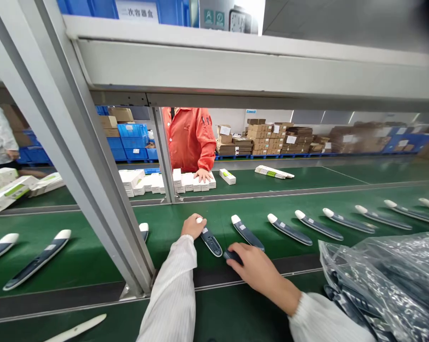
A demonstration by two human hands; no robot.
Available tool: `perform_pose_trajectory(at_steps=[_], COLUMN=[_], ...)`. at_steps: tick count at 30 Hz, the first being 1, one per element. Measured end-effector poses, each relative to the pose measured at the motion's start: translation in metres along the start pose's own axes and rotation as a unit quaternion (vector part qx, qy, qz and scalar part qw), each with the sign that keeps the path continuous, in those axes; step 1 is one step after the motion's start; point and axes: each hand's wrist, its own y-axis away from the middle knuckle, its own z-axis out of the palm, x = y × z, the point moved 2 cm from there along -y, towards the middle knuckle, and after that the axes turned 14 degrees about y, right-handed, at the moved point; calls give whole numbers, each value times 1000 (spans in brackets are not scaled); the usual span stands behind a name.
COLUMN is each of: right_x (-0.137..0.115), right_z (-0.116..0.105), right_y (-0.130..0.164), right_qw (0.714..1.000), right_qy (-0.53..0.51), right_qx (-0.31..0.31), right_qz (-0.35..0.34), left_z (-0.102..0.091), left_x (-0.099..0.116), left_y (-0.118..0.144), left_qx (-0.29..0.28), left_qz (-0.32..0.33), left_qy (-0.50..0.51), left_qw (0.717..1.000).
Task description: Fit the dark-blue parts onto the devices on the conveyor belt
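The dark-grey handheld device [210,241] with a white tip lies slanted on the green conveyor belt [93,256], its white end under the left hand [193,226], whose fingers curl closed over it. The right hand [255,268], just beside its lower end, lies flat with fingers loosely bent over a small dark part [232,256]; more such devices [289,229] lie in a row to the right.

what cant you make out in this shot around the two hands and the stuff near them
Head view only:
- Dark piece under the right hand: mostly covered by the fingers, so its shape is unclear.
- Device at the left hand: its white tip is largely hidden by the hand.
- Device behind the grey frame post: only its tip shows.
- Plastic bag: contents blurred by wrinkled film and cut off by the edge.
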Motion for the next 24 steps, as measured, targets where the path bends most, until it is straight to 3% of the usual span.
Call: perform_pose_trajectory(at_steps=[3,6,11,16,20,24], right_x=[-24,-31,-13,5,16,34], right_z=[13,27,35,42,60,64], right_y=[-41,-52,-39,-41,-40,-40], right_qw=[998,996,997,997,997,996], right_qy=[54,81,78,74,64,-5], right_qx=[24,26,20,10,34,81], right_qz=[9,10,-14,8,-24,-26], left_z=[2,6,18,28,43,58], left_x=[4,5,6,10,9,5], left_y=[4,6,5,3,15,18], left_qx=[-3,-7,-20,-33,-25,-81], left_qz=[24,42,63,64,26,-36], left_qy=[-3,3,15,28,47,57], left_qw=[1000,999,998,997,998,994])
